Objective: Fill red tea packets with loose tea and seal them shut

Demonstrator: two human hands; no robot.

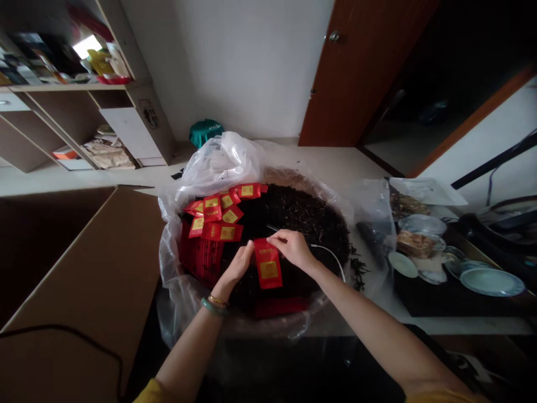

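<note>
A small red packet [268,268] with a gold label hangs upright between my hands, over a wide tub of dark dried leaves that look like tea [293,212]. At its upper right corner, the fingers of my right hand [293,248] pinch the top edge. My left hand [238,266], with bracelets on the wrist, grips its upper left edge; some of its fingers are hidden. Several similar red packets [222,231] lie in a pile on the tub's left side, above a stack of flat red packets [201,257]. More red packets [281,306] lie at the near rim.
Clear plastic sheeting [168,280] lines the tub. On the left stands an open cardboard box [84,280]. To the right, a dark tray [444,296] holds dishes and bags. A white cable [335,257] crosses the leaves. Shelves [138,112] and a brown door [335,95] are behind.
</note>
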